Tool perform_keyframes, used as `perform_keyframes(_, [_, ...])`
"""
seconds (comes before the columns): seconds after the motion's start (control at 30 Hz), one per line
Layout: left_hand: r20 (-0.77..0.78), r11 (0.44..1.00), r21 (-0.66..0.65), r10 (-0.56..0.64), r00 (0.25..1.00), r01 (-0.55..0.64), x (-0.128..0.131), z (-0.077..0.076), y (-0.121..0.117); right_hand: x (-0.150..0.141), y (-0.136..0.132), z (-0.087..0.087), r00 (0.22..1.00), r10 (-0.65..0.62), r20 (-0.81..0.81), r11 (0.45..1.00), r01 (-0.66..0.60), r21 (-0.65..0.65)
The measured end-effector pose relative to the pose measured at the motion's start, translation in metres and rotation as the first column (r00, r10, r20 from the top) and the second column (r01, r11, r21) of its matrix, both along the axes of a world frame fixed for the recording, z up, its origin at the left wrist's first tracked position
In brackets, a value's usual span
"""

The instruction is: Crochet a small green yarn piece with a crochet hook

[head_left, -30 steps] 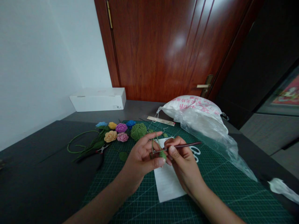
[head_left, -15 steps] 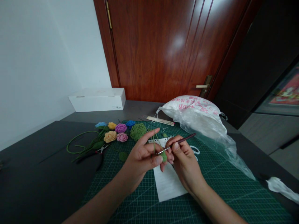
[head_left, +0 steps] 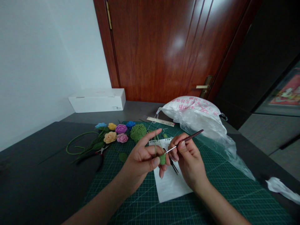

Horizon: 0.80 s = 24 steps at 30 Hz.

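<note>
My left hand (head_left: 144,159) pinches a small green crochet piece (head_left: 162,159) between thumb and fingers. Its index finger is raised, with green yarn (head_left: 155,144) running over it down to the piece. In my right hand (head_left: 187,159) is a crochet hook (head_left: 191,136) with a dark handle, held like a pen. The hook's metal tip reaches the top edge of the crochet piece. Behind the left hand sits a ball of green yarn (head_left: 138,132). Under both hands lies a white sheet of notebook paper (head_left: 167,187), with a dark slim tool (head_left: 174,167) on it, partly hidden.
A green cutting mat (head_left: 131,200) covers the table's middle. Crocheted flowers (head_left: 110,137) and pliers (head_left: 100,153) lie to the left. A white box (head_left: 98,101) stands at the back left. Behind on the right are a ruler (head_left: 161,121) and a large plastic bag (head_left: 199,112).
My right hand has drawn the hook slightly up and to the right, so more of its metal shaft shows. The crochet piece has shifted a little left in my left hand.
</note>
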<state>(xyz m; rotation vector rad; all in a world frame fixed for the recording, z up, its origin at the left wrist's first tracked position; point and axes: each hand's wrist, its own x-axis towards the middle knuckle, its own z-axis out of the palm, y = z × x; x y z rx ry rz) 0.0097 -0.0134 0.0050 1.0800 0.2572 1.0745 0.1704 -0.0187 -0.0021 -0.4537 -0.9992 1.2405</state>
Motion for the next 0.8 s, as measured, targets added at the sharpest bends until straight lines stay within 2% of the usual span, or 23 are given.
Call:
perform_keyframes(0.23, [0.047, 0.999, -0.044, -0.002, 0.999, 0.004, 0.0004, 0.0004, -0.0028, -0.0022, 0.0008, 0.0023, 0.984, 0.115, -0.134, 0.982, -0.133, -0.134])
perform_keyframes(0.47, [0.049, 0.997, -0.075, -0.003, 0.999, 0.007, 0.0006, -0.0052, 0.0023, -0.0034, 0.0007, 0.0022, 0.973, 0.186, -0.134, 0.947, -0.214, -0.238])
perform_keyframes(0.6, [0.000, 0.995, 0.028, 0.093, 0.996, -0.093, -0.0011, -0.0065, 0.0065, -0.0069, -0.0002, 0.0028, 0.977, 0.184, -0.109, 0.965, -0.200, -0.170])
perform_keyframes(0.7, [-0.038, 0.977, 0.085, 0.201, 0.979, -0.197, -0.0026, -0.0029, 0.0051, -0.0075, -0.0017, 0.0016, 0.990, 0.142, 0.009, 0.989, -0.141, -0.051])
perform_keyframes(0.8, [-0.074, 0.949, 0.154, 0.289, 0.954, -0.275, -0.0035, 0.0022, 0.0019, -0.0054, -0.0028, -0.0008, 0.989, 0.049, 0.142, 0.998, -0.055, 0.043])
